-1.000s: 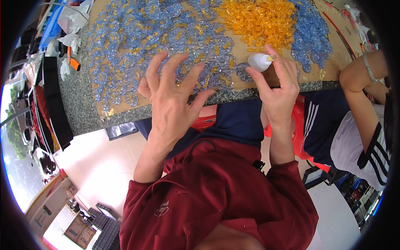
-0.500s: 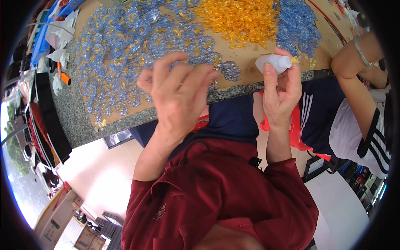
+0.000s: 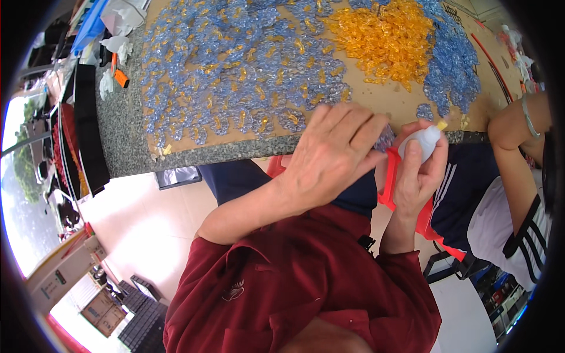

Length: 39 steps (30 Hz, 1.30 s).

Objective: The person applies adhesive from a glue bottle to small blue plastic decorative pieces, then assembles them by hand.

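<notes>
My left hand [image 3: 329, 156] is closed, its fingertips pinching a clear bluish plastic piece [image 3: 385, 139] just beyond the table's near edge. Close on its right, my right hand [image 3: 416, 176] is wrapped round a small white squeeze bottle [image 3: 419, 144] with a yellow tip, which points up and to the right. The bottle and the piece are a short way apart. Spread over the board to the left lie many clear blue pieces [image 3: 235, 76] with small amber bits on them. Part of the held piece is hidden by my left fingers.
A heap of amber plastic pieces [image 3: 382, 44] lies at the back, with plain blue pieces [image 3: 450, 70] beside it. An orange-handled tool [image 3: 121, 78] rests on the granite tabletop [image 3: 120, 141] at left. Another person's arm [image 3: 518, 144] reaches in at right.
My left hand has moved right, up to the right hand, and now pinches a clear bluish piece. The bottle's tip has turned upward. The whole view has shifted a little.
</notes>
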Tool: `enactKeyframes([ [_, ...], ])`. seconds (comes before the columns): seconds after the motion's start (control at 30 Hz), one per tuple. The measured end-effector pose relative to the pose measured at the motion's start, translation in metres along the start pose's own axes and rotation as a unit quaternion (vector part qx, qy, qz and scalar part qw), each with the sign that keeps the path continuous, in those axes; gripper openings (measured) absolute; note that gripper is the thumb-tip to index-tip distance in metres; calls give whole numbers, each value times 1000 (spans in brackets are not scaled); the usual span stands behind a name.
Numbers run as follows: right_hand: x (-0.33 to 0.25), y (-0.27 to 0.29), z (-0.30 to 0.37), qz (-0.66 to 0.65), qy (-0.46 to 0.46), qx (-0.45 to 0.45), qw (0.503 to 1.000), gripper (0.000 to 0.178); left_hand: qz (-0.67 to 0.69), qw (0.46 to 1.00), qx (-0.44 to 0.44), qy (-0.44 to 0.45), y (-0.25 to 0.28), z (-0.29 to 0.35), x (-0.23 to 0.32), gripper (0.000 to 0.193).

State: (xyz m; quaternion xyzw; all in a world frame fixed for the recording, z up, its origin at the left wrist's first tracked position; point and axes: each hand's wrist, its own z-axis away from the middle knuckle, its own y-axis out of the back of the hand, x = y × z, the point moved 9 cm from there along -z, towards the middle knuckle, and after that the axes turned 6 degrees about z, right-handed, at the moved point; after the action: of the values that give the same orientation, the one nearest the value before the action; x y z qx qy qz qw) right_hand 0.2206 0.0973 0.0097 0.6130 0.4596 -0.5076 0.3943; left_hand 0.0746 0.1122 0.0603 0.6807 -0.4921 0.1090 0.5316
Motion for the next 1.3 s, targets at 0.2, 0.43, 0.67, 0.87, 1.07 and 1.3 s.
enactKeyframes([
  [0.2,10,-27,19,18,-98,-92,991,32,309,935,39,171,-3,37,-29,33],
  [0.43,-13,-42,13,91,-2,-156,984,40,556,733,115,375,-6,78,-72,30],
  [0.67,-41,-34,17,196,104,-164,961,37,574,687,175,409,3,91,-85,29],
  [0.87,-52,-40,19,213,141,-164,953,39,569,690,178,411,3,93,-87,28],
  [1.07,-57,-45,20,233,196,-169,937,39,570,691,178,407,3,92,-87,28],
  [1.3,-52,-46,19,221,173,-164,945,37,574,679,183,420,1,89,-83,29],
])
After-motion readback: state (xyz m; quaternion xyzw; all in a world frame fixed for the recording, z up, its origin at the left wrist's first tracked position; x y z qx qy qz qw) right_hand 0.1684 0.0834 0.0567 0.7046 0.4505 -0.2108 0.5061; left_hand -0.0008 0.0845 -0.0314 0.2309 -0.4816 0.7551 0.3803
